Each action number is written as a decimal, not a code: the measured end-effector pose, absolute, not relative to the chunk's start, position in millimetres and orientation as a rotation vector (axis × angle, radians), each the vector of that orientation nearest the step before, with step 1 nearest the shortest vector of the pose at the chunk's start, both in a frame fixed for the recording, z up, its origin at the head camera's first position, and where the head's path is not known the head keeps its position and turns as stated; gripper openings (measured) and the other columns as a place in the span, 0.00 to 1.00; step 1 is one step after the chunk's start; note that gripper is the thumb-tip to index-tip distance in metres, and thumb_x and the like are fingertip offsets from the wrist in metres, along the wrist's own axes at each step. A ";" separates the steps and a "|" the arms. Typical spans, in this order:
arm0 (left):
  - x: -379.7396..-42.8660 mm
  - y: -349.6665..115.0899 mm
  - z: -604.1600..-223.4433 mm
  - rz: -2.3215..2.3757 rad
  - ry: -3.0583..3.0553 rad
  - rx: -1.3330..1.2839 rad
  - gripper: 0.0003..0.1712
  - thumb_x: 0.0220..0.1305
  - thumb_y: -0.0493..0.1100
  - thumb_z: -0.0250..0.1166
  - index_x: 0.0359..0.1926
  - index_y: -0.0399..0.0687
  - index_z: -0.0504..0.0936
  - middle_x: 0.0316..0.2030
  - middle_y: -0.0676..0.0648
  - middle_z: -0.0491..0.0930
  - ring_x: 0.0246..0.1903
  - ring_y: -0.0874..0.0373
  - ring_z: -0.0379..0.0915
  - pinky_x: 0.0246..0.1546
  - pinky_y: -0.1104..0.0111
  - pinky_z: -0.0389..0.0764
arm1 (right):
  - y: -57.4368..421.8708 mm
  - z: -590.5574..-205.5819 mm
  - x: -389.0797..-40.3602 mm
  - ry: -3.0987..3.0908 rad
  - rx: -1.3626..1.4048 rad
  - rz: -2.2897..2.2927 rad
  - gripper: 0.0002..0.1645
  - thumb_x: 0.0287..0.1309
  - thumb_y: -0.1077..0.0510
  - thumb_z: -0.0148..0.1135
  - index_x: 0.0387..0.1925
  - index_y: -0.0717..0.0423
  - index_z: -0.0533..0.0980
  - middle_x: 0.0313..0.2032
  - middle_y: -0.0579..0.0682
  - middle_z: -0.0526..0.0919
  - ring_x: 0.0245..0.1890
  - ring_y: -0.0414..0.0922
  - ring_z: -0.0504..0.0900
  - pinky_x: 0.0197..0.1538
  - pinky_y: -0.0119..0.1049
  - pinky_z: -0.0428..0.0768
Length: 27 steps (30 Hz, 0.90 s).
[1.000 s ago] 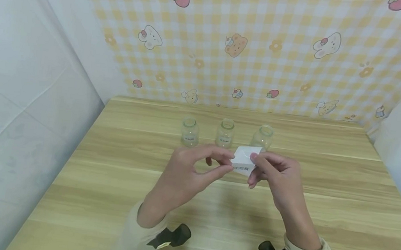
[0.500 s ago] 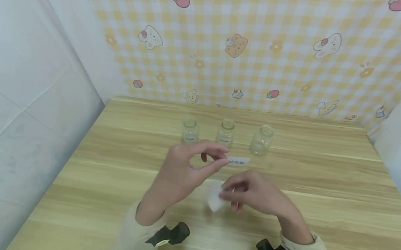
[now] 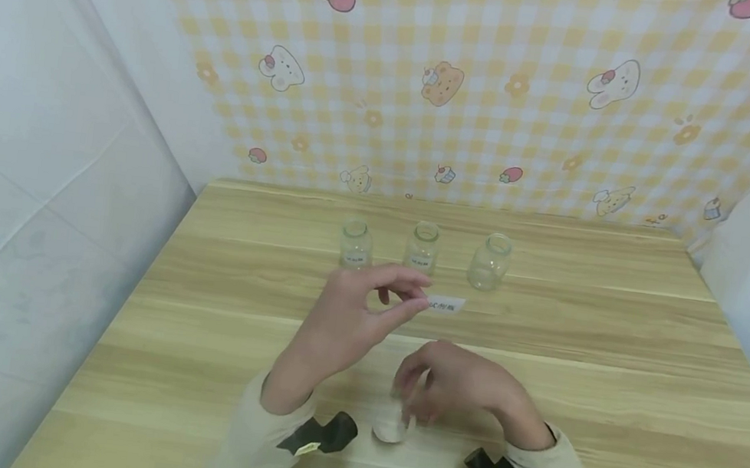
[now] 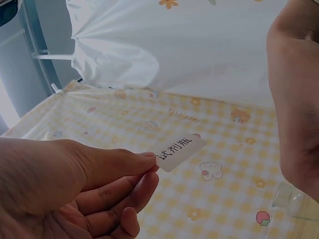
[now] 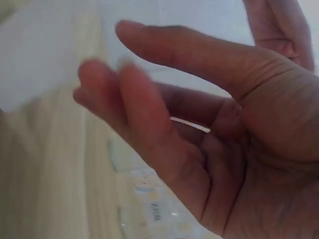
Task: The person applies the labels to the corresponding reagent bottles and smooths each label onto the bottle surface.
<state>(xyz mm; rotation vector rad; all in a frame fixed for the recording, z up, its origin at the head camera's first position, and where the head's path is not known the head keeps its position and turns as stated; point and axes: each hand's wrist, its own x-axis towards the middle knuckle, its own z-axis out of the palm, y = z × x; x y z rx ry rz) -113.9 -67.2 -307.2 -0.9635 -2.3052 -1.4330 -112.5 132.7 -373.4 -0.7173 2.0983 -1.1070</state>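
Note:
Between thumb and forefinger my left hand (image 3: 352,312) pinches one end of a white label (image 3: 446,304). Black handwritten-looking characters show on the label (image 4: 180,153) in the left wrist view. My right hand (image 3: 458,386) is lower and nearer, its thumb and fingers apart in the right wrist view with nothing between them. Just below its fingers is a piece of white backing paper (image 3: 389,427), blurred; whether it touches the table cannot be told. Behind the hands stand three glass jars: the left jar (image 3: 356,243) and middle jar (image 3: 421,247) bear labels, the right jar (image 3: 489,262) bears none.
The wooden table (image 3: 614,331) extends on both sides of the hands. A yellow checked cloth (image 3: 500,109) with cartoon prints hangs at its back edge. White sheeting (image 3: 40,188) covers the left side, and more hangs at the right.
The right hand has drawn the backing paper away from the label, moved down and nearer, and let the paper go. The left hand keeps the label almost in place.

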 end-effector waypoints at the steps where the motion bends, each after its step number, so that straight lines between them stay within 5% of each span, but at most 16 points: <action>1: -113.9 -67.1 -307.0 -1.438 -2.315 -0.949 0.11 0.65 0.35 0.73 0.48 0.39 0.88 0.37 0.49 0.90 0.36 0.61 0.84 0.37 0.68 0.82 | 136.4 -369.9 -113.6 2.139 -0.711 -1.132 0.09 0.58 0.65 0.70 0.42 0.59 0.85 0.33 0.45 0.88 0.24 0.42 0.86 0.31 0.38 0.86; 5: -114.7 -65.8 -308.1 -1.486 -2.357 -0.854 0.11 0.65 0.36 0.72 0.48 0.41 0.88 0.38 0.50 0.90 0.35 0.63 0.84 0.37 0.66 0.83 | 154.0 -352.2 -114.5 2.346 -0.618 -1.401 0.12 0.67 0.58 0.69 0.47 0.63 0.84 0.35 0.49 0.89 0.26 0.46 0.86 0.31 0.39 0.86; 12: -118.3 -63.5 -309.9 -1.606 -2.321 -0.742 0.08 0.64 0.36 0.74 0.43 0.41 0.89 0.38 0.50 0.90 0.34 0.63 0.82 0.36 0.65 0.80 | 167.2 -324.3 -99.5 2.523 -0.459 -2.013 0.08 0.69 0.66 0.65 0.46 0.65 0.84 0.23 0.52 0.84 0.21 0.47 0.83 0.31 0.35 0.84; 27: -121.3 -58.4 -313.6 -1.662 -2.323 -0.769 0.06 0.66 0.37 0.73 0.43 0.42 0.90 0.37 0.52 0.90 0.34 0.64 0.81 0.37 0.63 0.81 | 165.2 -319.6 -96.0 2.633 -0.283 -2.032 0.05 0.62 0.63 0.73 0.39 0.61 0.86 0.21 0.51 0.81 0.19 0.45 0.77 0.24 0.33 0.79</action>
